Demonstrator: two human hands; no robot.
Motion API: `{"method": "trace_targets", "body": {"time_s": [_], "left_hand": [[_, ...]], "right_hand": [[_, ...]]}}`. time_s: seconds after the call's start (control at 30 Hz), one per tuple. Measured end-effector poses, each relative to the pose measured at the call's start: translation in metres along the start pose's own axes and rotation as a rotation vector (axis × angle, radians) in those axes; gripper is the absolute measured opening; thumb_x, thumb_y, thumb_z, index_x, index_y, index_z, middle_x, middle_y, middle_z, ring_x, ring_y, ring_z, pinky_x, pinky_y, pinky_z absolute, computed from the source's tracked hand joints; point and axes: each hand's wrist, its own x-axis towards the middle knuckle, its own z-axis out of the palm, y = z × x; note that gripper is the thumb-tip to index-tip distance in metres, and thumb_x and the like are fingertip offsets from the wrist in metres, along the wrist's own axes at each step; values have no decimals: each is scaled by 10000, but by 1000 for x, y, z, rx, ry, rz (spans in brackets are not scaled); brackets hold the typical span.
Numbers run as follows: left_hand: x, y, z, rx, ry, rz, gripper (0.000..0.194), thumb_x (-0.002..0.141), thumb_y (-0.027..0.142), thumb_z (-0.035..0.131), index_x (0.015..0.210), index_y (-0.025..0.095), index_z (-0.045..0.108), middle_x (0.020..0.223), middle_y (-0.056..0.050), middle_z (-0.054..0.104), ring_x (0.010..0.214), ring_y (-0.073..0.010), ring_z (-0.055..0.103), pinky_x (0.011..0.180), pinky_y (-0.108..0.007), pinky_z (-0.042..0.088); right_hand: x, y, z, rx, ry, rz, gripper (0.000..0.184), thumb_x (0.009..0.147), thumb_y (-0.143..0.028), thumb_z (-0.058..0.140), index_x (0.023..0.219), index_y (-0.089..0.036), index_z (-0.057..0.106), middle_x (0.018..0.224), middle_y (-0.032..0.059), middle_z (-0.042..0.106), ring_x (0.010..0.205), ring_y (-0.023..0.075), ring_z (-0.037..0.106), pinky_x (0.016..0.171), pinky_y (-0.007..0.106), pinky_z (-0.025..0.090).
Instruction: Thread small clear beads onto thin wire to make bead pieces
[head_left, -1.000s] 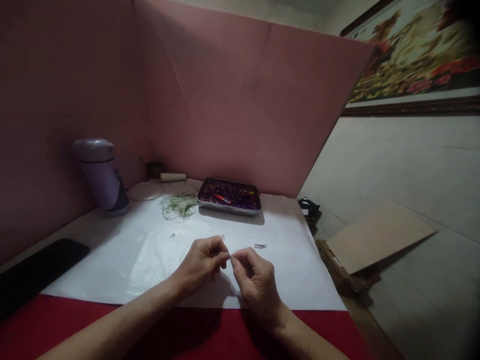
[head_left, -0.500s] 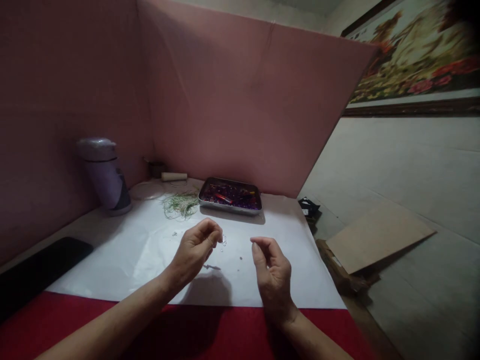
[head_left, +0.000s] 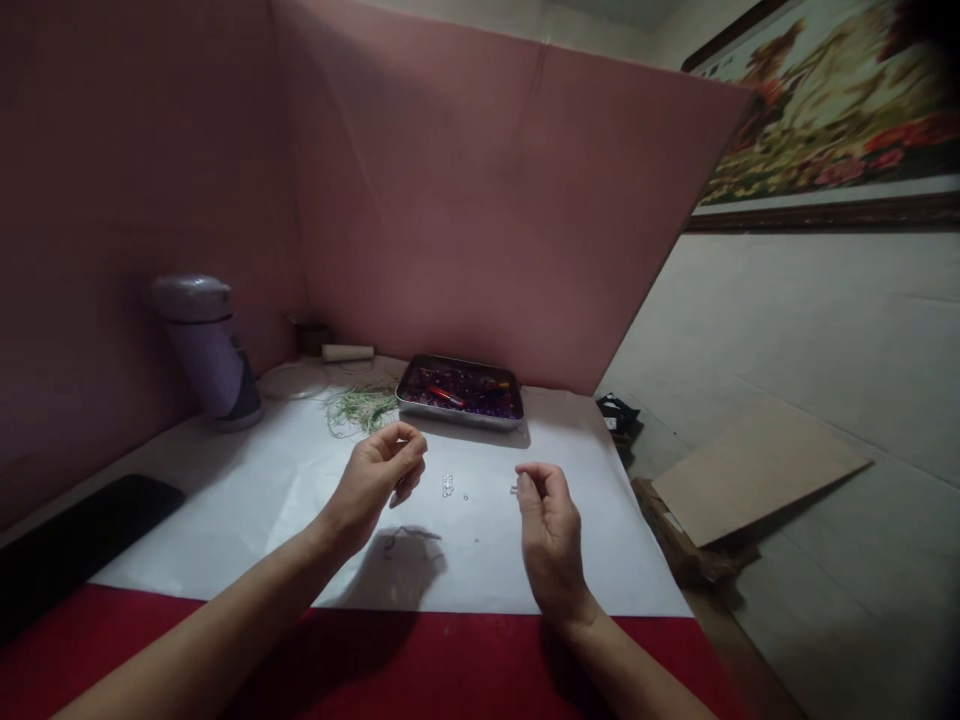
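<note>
My left hand [head_left: 379,478] hovers over the white paper sheet [head_left: 300,500] with its thumb and forefinger pinched; whatever it grips is too fine to make out. My right hand [head_left: 551,525] is raised to the right, fingers pinched the same way, close to a small clear piece [head_left: 515,489] on the paper. Between the hands lie a few tiny clear beads [head_left: 448,486]. A dark bit of thread or wire [head_left: 409,535] lies on the paper below my left hand.
A metal tray [head_left: 459,392] with purple beads and a red item stands at the back. Left of it are a tangle of green thread [head_left: 358,407], a pale spool [head_left: 347,352] and a lilac flask [head_left: 206,350]. A black pad [head_left: 75,540] lies at the left; pink cardboard walls surround the table.
My hands were touching fingertip to fingertip; they have drawn apart, the left rising up and back, the right shifting right and forward. The small beads between them have come into view.
</note>
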Motion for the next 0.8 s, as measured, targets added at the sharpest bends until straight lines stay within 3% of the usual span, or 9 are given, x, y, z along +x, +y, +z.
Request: {"method": "trace_targets", "body": {"time_s": [0.23, 0.47, 0.63, 0.8], "left_hand": [[2, -10, 3, 220, 53, -42, 225, 720, 345, 615, 667, 155, 508, 506, 62, 413, 455, -52, 328, 435, -184, 235], [-1, -23, 6, 321, -139, -33, 232, 718, 363, 608, 734, 136, 564, 608, 28, 483, 547, -83, 384, 504, -207, 286], [-4, -24, 11, 350, -151, -57, 316, 809, 429, 454, 822, 139, 576, 595, 44, 417, 542, -88, 352, 509, -209, 293], [-5, -27, 14, 417, -255, -21, 222, 767, 355, 533, 732, 138, 563, 598, 42, 432, 569, -92, 366, 544, -219, 312]], "right_hand": [[2, 4, 3, 162, -156, 118, 185, 898, -280, 374, 1018, -175, 468, 713, -16, 464, 658, 123, 479, 632, 255, 406], [-4, -4, 7, 94, -288, -7, 248, 900, -242, 355, 1130, -155, 378, 689, -23, 472, 636, 127, 482, 649, 268, 400], [-9, -5, 9, 85, -324, -20, 275, 907, -239, 344, 1168, -154, 358, 683, -20, 479, 614, 126, 487, 618, 259, 403], [-11, -6, 10, 47, -348, -66, 249, 902, -221, 351, 1141, -159, 383, 655, -26, 474, 599, 119, 483, 575, 240, 390]]}}
